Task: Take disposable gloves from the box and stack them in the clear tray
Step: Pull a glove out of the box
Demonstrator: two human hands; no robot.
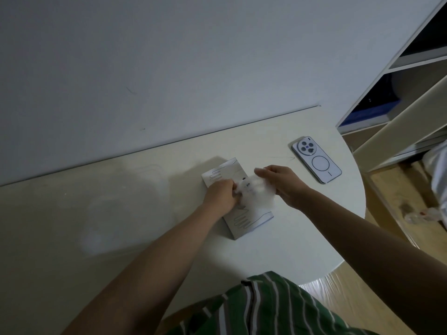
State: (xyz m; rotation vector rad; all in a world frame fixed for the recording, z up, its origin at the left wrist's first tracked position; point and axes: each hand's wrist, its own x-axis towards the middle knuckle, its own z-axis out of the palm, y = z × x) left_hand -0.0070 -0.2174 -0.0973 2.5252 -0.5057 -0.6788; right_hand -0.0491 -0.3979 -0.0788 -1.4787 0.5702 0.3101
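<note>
A flat white glove box (244,222) with hand outlines printed on it lies on the table near the middle. Over its opening, a thin translucent disposable glove (257,192) is bunched between both hands. My left hand (221,194) rests on the box and pinches the glove's left end. My right hand (281,181) grips the glove's right side, just above the box. A clear tray (116,228) sits faintly visible on the table to the left of the box, about a forearm's length from my left hand.
A white phone (316,159) lies face down at the table's far right. The table (302,238) curves away at the right edge, against a grey wall behind. A white shelf unit (396,93) stands to the right over a wooden floor.
</note>
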